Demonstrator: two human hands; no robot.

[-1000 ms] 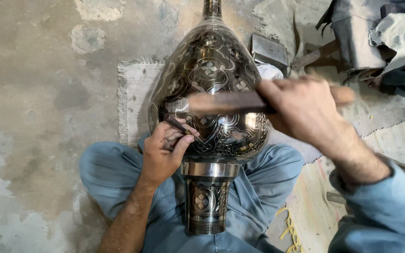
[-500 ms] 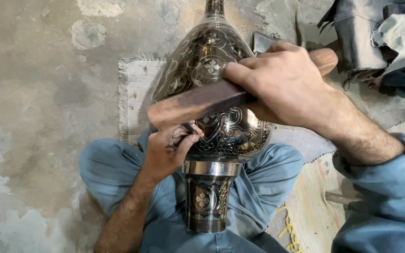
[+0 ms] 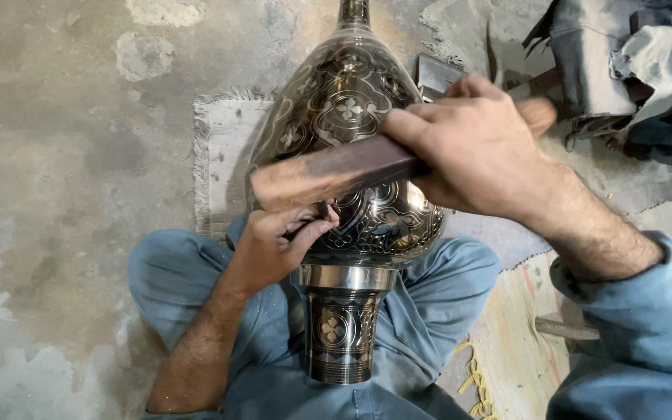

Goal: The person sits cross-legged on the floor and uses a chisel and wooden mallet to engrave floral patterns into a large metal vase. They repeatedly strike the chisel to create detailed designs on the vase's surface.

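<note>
Large engraved metal vase (image 3: 351, 117) lay on its side across the lap, body over a frayed grey mat (image 3: 215, 155), neck pointing away, ringed foot (image 3: 342, 334) toward the wearer between blue trouser legs (image 3: 173, 272). Covered in floral and scroll patterns, dark ground with bright lines.

Left hand (image 3: 274, 245) pressed against lower left of vase body, fingers curled tight around a small dark tool (image 3: 322, 211), tip touching engraved surface; exact kind of tool too hidden to tell.

Right hand (image 3: 476, 152) raised above vase, fingers clenched around a long wooden block (image 3: 328, 173), held crosswise over the body, its left end just above the left hand; whether touching the small tool, could not tell.

Beyond: rough concrete floor (image 3: 64, 155) at left, striped rug (image 3: 507, 342) at right, heap of grey cloth (image 3: 624, 62) at upper right, blue sleeve (image 3: 639, 327) on the right forearm.
</note>
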